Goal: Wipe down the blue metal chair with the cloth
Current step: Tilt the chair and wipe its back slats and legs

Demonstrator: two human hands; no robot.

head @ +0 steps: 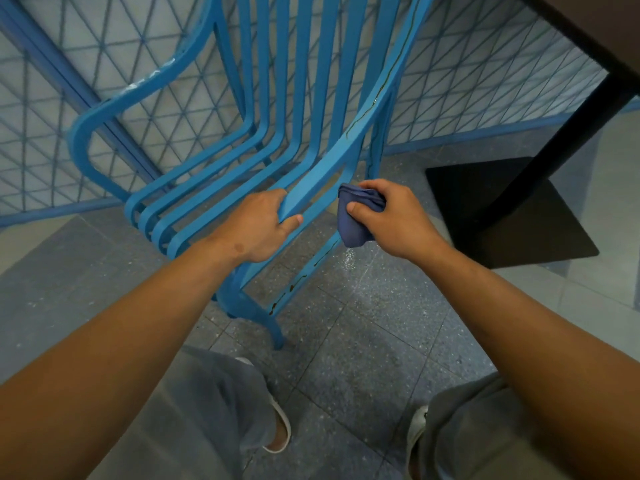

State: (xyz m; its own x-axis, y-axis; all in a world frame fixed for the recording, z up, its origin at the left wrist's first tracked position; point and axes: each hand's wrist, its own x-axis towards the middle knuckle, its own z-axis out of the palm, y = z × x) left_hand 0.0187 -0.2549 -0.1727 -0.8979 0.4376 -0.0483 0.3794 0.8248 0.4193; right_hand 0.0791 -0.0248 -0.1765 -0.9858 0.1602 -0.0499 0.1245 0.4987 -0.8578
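One blue metal chair (277, 109), slatted seat and back, stands tipped toward the person, its frame streaked with thin dark drip lines and rust spots along the right edge and front leg. One cloth (356, 216), dark blue and bunched, sits just right of the chair's right-hand seat slat, near it; contact with the metal cannot be told. Two hands in view. The left hand (258, 226) grips the front end of the right seat slat, fingers curled over the top and thumb underneath. The right hand (391, 218) holds the cloth wadded in a closed fist, thumb pressed across the fabric.

Two legs in grey trousers (214, 403) below, two light slip-on shoes (282, 427) on the floor.

One dark table (588, 26) at upper right, with one black post running down to one flat black square base (512, 209).

Floor: grey speckled tiles (363, 341), paler slabs at left and far right. Behind the chair, a blue-framed wire mesh fence (69, 81) in a triangular pattern.
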